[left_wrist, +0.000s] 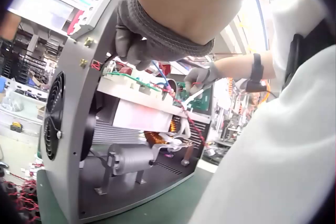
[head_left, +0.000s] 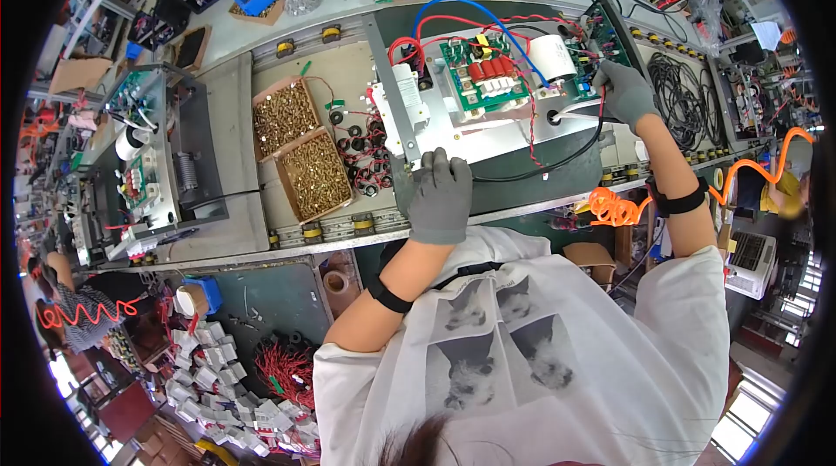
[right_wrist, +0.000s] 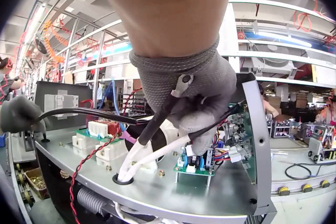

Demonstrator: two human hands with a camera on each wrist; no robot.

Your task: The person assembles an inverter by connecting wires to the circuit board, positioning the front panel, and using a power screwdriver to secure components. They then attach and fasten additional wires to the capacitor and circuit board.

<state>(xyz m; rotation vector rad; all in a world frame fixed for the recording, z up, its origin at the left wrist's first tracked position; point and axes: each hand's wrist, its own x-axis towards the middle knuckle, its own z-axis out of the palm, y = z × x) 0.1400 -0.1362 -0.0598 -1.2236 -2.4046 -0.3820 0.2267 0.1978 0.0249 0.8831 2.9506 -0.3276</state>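
Observation:
An open grey metal equipment chassis (head_left: 522, 139) carries a green circuit board (head_left: 479, 74), a white cylindrical capacitor (head_left: 551, 57) and loose wiring. My gloved right hand (head_left: 627, 91) is at its right end, fingers curled on a black cable end beside the white-sleeved cables (right_wrist: 152, 155). One of these ends in a bare ring terminal (right_wrist: 184, 82) lying against the glove. At the chassis's front left, my gloved left hand (head_left: 441, 196) grips a black cable (right_wrist: 89, 112) that runs across towards the right hand. Its fingertips are partly hidden in the left wrist view.
Left of the chassis stand boxes of brass fasteners (head_left: 315, 177) and a heap of black rings with red wires (head_left: 361, 148). Another chassis (head_left: 157, 161) is further left. Coiled black cable (head_left: 684, 96) lies at right; an orange air hose (head_left: 618, 205) hangs near the right arm.

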